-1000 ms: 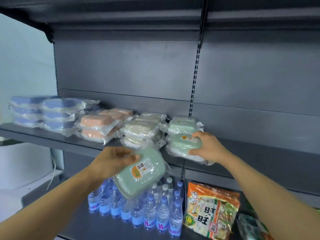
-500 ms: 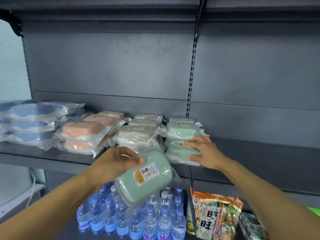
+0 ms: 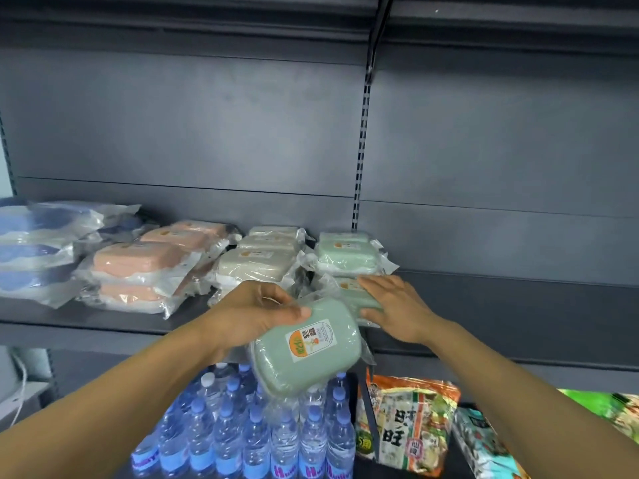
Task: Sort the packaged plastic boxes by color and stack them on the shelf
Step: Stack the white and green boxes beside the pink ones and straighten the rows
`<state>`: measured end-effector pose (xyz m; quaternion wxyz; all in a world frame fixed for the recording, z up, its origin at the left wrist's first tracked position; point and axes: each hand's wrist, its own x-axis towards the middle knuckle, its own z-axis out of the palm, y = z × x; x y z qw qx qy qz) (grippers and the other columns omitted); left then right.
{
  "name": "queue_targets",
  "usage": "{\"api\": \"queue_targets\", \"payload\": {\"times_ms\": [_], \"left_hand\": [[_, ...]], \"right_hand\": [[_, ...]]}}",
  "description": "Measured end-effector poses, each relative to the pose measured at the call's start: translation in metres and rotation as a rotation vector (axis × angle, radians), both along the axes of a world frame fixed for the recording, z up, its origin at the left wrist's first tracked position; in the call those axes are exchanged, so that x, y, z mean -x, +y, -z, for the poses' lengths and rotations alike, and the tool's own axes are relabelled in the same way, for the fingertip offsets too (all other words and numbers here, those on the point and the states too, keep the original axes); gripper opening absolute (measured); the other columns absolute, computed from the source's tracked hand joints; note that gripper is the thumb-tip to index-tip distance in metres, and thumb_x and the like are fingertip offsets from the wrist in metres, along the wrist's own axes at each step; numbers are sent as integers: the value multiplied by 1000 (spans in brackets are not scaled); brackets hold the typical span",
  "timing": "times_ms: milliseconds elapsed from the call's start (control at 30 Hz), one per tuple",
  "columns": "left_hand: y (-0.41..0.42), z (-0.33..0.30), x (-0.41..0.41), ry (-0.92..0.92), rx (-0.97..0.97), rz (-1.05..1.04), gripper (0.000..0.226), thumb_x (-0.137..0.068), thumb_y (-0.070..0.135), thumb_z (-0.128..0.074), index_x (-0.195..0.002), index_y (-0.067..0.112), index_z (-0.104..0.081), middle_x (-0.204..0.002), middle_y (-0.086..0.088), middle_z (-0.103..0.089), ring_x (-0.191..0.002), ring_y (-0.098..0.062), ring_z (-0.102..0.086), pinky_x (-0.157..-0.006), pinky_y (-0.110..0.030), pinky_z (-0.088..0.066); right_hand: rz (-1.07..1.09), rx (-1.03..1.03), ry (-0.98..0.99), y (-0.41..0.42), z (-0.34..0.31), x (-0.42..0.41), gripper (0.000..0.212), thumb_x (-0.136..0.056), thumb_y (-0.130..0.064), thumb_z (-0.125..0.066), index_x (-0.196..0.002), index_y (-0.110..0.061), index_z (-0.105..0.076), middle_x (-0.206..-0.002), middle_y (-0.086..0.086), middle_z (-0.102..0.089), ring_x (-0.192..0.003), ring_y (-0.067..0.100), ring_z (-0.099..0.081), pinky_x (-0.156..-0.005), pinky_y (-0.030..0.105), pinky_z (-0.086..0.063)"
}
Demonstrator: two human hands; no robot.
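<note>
My left hand [image 3: 254,314] grips a wrapped green box [image 3: 306,347] by its upper left end, tilted, just in front of the shelf edge. My right hand [image 3: 394,307] lies with straight fingers on another green box [image 3: 349,288] at the front of the shelf [image 3: 86,318]. Behind it stands a stack of green boxes [image 3: 345,254]. To the left on the same shelf are beige boxes [image 3: 256,261], pink boxes [image 3: 138,262] and blue boxes [image 3: 38,247], each in clear wrap.
The shelf to the right of the green stack is bare grey metal [image 3: 518,299]. Below it stand several water bottles [image 3: 249,433] and snack bags [image 3: 408,426]. A dark back panel with a slotted upright [image 3: 361,143] rises behind.
The view shifted left and closer. My left hand raised the green box towards the shelf edge. My right hand flattened on the front green box, which moved slightly back.
</note>
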<state>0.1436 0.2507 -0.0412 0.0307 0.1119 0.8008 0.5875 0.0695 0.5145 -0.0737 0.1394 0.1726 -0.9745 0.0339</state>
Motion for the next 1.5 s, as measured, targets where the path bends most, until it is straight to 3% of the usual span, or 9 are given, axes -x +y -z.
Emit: {"api": "queue_targets", "payload": {"times_ms": [200,367,500,767,933,1033,1133,1367,1500], "left_hand": [[18,-15,15,-11,-24,35,35,-60,30,-87,-84,12,-68,-84,-8,-73,-67,-15,-66,-62,-25,-49],[50,-40,31,70,-45,20,25,-75,21,-78,-91,3,-70,-77,-3,-70,-58,-6,-63,-52,-14,-47],[56,-52,45,297,9,-115,24,-83,23,-72,-103,11,-66,-102,-4,-68,-89,-14,-62,-79,-22,-48],[59,-21,44,352,291,-103,53,-86,13,-65,-133,15,-39,-114,-7,-57,-101,-23,-59,-86,-30,-49],[71,5,51,267,471,-42,52,-90,21,-59,-133,13,-30,-118,-6,-53,-103,-23,-54,-85,-27,-44],[77,12,59,219,412,-77,47,-92,23,-56,-132,14,-32,-120,-4,-53,-103,-22,-53,-86,-28,-42],[83,15,65,211,327,-139,42,-94,21,-53,-132,14,-36,-114,0,-51,-93,-17,-47,-80,-24,-37],[87,21,69,257,470,-218,38,-97,22,-47,-128,5,-36,-121,-15,-56,-107,-31,-55,-83,-33,-44],[91,21,77,255,614,-260,42,-99,26,-42,-130,1,-33,-124,-19,-53,-112,-36,-54,-83,-36,-41]], "right_hand": [[-165,768,-299,-7,-43,-54,55,-92,-53,-46,-143,-38,-31,-143,-11,-42,-129,8,-43,-109,33,-33],[-206,977,-422,-6,-55,-59,51,-86,-26,-67,-132,-22,-45,-120,3,-64,-105,15,-65,-91,33,-54],[-92,1163,-285,6,-66,-42,41,-89,-27,-63,-125,-11,-52,-116,5,-65,-101,18,-66,-81,31,-56],[282,1078,-295,-2,-52,2,30,-93,-35,-56,-82,-8,-64,-89,7,-69,-75,20,-65,-63,28,-50],[364,797,-103,1,-41,9,48,-93,-49,-45,-60,-16,-38,-63,0,-44,-55,15,-41,-52,28,-32],[272,874,-276,11,-40,1,55,-86,-65,-44,-91,-13,-58,-96,-1,-61,-87,16,-58,-75,31,-43],[126,928,-505,15,-38,-13,62,-85,-44,-65,-137,-24,-38,-133,-8,-50,-118,13,-50,-92,28,-39],[41,903,-407,11,-34,-4,53,-95,-21,-57,-142,-23,-34,-121,-13,-50,-103,3,-47,-69,9,-39],[55,881,-376,7,-33,-3,56,-95,-22,-56,-144,-23,-29,-126,-10,-50,-106,7,-47,-83,17,-37]]}}
